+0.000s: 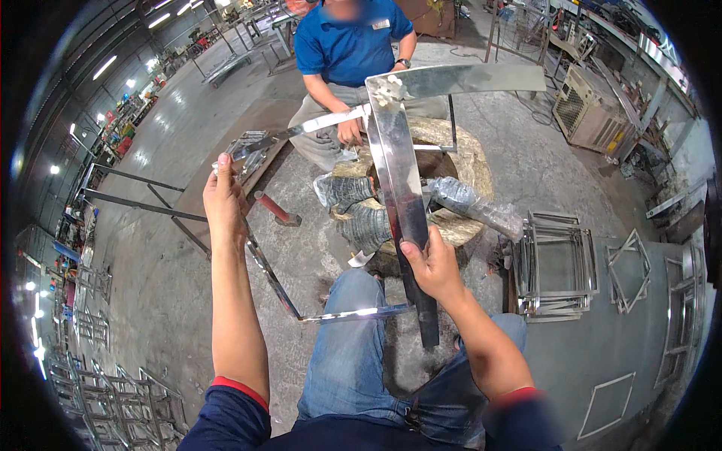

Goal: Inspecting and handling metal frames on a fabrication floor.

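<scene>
My right hand point(436, 265) grips the wide bar point(398, 169), long axis pointing away from me — left hand point(224, 199), well left, pinches the frame point(357, 313) corner.

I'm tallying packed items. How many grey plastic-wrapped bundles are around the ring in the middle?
3 visible: an upper-left bundle, a lower-left bundle and a right bundle. More may be hidden behind the metal frame.
</scene>
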`<state>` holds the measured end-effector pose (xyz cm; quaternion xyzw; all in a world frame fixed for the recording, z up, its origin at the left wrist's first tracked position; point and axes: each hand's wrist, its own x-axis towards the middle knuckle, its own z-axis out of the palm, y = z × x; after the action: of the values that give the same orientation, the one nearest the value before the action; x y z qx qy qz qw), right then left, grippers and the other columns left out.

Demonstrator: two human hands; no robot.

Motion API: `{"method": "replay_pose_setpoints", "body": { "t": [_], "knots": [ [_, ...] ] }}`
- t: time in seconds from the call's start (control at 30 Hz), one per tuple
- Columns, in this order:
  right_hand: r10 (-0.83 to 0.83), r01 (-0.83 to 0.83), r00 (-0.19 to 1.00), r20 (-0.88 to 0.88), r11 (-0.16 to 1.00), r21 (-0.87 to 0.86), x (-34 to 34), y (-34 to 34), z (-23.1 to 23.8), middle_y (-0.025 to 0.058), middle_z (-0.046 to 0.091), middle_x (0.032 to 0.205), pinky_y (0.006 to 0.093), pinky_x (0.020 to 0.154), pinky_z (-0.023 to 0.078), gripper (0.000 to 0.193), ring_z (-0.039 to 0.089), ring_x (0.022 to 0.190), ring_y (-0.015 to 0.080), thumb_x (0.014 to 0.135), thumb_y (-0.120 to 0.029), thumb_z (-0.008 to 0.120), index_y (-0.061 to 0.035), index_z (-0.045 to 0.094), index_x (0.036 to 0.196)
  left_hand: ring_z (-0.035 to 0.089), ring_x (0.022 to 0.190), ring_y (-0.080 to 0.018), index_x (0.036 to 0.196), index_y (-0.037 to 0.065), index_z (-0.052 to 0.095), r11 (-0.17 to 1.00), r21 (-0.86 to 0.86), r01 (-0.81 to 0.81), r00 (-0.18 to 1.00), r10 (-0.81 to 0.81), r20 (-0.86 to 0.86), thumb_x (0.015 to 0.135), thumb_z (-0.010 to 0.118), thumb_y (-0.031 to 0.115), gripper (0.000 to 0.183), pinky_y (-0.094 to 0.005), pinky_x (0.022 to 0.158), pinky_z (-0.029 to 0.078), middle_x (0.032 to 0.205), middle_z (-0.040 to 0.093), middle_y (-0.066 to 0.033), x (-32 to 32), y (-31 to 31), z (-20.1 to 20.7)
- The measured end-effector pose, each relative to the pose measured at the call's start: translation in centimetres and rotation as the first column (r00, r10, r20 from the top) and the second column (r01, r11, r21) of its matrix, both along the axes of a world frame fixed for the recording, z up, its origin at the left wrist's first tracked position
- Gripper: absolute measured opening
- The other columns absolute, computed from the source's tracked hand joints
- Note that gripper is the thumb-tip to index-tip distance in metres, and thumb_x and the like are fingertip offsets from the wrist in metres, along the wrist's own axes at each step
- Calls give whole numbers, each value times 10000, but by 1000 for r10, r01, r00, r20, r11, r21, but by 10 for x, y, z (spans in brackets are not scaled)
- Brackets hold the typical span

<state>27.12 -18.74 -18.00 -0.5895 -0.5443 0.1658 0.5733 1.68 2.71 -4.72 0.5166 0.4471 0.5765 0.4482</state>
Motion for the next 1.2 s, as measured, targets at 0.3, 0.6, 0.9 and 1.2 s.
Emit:
{"method": "replay_pose_setpoints", "body": {
  "t": [0.3,0.6,0.9,1.2],
  "knots": [
    [-3,1,1000,-29,997,-76,-1,-2,3,227,668,794,384,601,505,332,695,710,339,943,-243,665,38,523,1044,241,443,-7,856,154,542,1000,21,9,1000,-10,19,941,625,518,383,-212,409,165,573,305,122,0,1,0],
    [66,-66,998,-7,998,-23,1,-4,6,218,665,779,372,613,510,371,706,720,299,945,-271,667,46,517,1065,251,452,-5,876,142,554,999,43,-31,999,30,38,944,624,507,378,-209,401,171,611,320,114,-5,-6,2],
    [-37,56,972,-230,995,76,4,-7,-4,91,715,777,266,575,516,292,675,654,118,965,-252,640,23,568,1028,258,460,-37,1095,114,565,997,67,43,990,-51,132,997,541,460,361,-212,416,202,597,274,89,-31,-51,21],
    [-126,151,970,-207,983,108,45,-16,-16,107,698,724,282,495,505,308,648,547,151,987,-278,602,15,510,985,326,292,-109,1077,92,473,906,395,156,901,-294,319,988,491,158,112,-245,322,278,433,312,31,-85,-151,33]
  ]
}}
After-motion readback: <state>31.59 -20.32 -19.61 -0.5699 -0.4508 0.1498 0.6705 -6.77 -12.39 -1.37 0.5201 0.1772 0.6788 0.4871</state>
